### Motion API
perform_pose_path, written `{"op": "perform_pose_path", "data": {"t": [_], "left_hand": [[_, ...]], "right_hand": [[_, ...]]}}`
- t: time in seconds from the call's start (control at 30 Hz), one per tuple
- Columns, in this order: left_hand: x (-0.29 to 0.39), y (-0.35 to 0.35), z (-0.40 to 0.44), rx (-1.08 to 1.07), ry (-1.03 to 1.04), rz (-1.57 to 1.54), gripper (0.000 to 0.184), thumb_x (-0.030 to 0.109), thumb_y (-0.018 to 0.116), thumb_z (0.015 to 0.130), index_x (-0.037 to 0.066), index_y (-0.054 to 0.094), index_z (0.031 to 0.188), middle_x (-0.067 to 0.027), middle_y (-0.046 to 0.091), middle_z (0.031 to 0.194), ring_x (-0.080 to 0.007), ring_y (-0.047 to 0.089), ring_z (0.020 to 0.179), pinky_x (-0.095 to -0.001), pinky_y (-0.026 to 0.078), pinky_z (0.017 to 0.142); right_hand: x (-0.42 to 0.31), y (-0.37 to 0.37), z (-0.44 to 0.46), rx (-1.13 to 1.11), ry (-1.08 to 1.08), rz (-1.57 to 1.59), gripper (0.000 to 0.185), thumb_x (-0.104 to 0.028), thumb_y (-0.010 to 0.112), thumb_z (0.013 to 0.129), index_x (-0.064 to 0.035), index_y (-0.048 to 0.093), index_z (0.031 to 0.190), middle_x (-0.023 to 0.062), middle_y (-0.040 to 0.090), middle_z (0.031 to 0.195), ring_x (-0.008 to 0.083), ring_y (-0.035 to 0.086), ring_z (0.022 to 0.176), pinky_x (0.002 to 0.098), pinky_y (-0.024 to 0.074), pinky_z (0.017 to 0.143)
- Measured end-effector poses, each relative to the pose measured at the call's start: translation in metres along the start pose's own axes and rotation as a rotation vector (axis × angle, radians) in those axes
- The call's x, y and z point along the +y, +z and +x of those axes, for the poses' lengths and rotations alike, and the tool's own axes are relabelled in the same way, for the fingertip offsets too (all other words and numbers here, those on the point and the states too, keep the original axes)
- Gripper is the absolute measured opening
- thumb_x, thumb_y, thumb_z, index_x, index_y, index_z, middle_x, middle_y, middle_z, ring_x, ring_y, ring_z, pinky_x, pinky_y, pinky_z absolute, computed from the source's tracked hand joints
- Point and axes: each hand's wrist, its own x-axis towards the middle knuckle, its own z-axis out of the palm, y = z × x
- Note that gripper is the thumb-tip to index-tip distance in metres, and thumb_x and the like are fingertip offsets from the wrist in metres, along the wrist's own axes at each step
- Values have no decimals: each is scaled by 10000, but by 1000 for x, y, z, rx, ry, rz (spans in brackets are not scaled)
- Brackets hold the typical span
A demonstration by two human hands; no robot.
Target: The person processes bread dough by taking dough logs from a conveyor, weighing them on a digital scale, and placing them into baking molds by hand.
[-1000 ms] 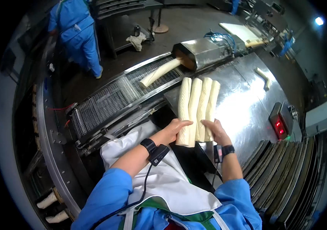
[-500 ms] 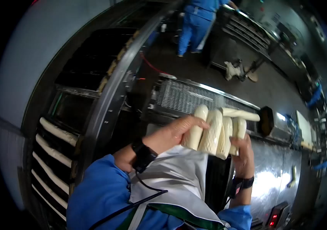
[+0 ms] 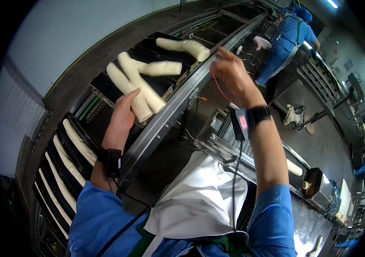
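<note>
Pale, smooth dough rolls lie across black ridged trays (image 3: 93,84) on the left conveyor. My left hand (image 3: 124,112) grips the lower end of the nearest dough roll (image 3: 127,91), its thumb on top and the other fingers mostly hidden. Against that roll lies a second dough roll (image 3: 142,83), and a third dough roll (image 3: 162,68) slants away to the right. Farther up, another dough roll (image 3: 182,45) rests bent on the tray. My right hand (image 3: 231,73), slightly blurred, is raised beyond the metal rail with nothing in it, fingers apart, close to that roll's end.
A steel rail (image 3: 178,96) edges the conveyor. More long dough rolls (image 3: 69,160) sit in black trays at lower left. A mesh conveyor (image 3: 251,145) on the right carries a dough roll (image 3: 294,167). A co-worker in blue (image 3: 291,40) stands at the back right.
Both hands have moved left from the mesh conveyor with the bunch of dough rolls. The rolls are now spread on the black trays; my right hand has let go. The view has turned left.
</note>
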Motion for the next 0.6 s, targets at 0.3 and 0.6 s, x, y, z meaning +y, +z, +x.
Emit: {"op": "perform_pose_path", "data": {"t": [0.3,0.6], "left_hand": [[-12,-50,51,339,44,362,1003,201,716,751,40,63,1495,-231,173,1503,-317,218,1380,-412,231,1096],[-20,-25,63,-290,285,1140,673,121,700,742,18,444,1355,-168,507,1340,-258,476,1249,-356,372,1043]], "right_hand": [[152,-165,-152,48,436,-1555,755,-137,732,676,5,395,1336,235,400,1383,408,318,1317,422,304,1097],[152,-174,-205,143,533,-1834,456,-147,717,636,-28,562,1048,134,568,1024,341,507,1072,487,392,925]]}}
